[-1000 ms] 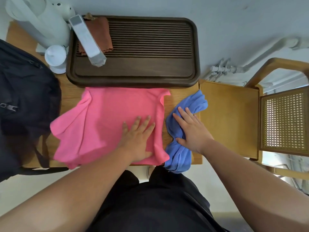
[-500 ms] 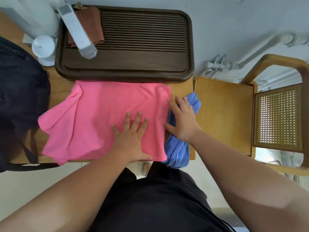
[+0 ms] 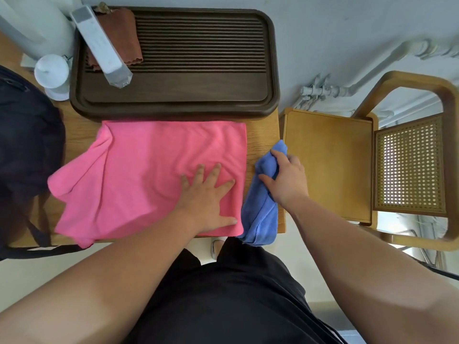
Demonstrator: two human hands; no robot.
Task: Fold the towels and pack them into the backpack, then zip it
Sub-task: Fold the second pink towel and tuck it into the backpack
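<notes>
We press our left hand (image 3: pixel 206 194), fingers spread flat, on the pink towel (image 3: pixel 149 177) lying on the table (image 3: pixel 260 135). Our right hand (image 3: pixel 285 180) grips the bunched blue towel (image 3: pixel 260 214) beside it; the backpack (image 3: pixel 27 145) sits at the left.

loose black clothing (image 3: pixel 223 301) on torso and legs; arms (image 3: pixel 119 274) bare.

Pink towel (image 3: pixel 149 175), blue towel (image 3: pixel 263 214), black backpack (image 3: pixel 27 150), dark brown ridged tray (image 3: pixel 178 105), rust-brown cloth (image 3: pixel 121 33), tan wooden table (image 3: pixel 263 135), honey-coloured cane-mesh chair (image 3: pixel 327 165).
</notes>
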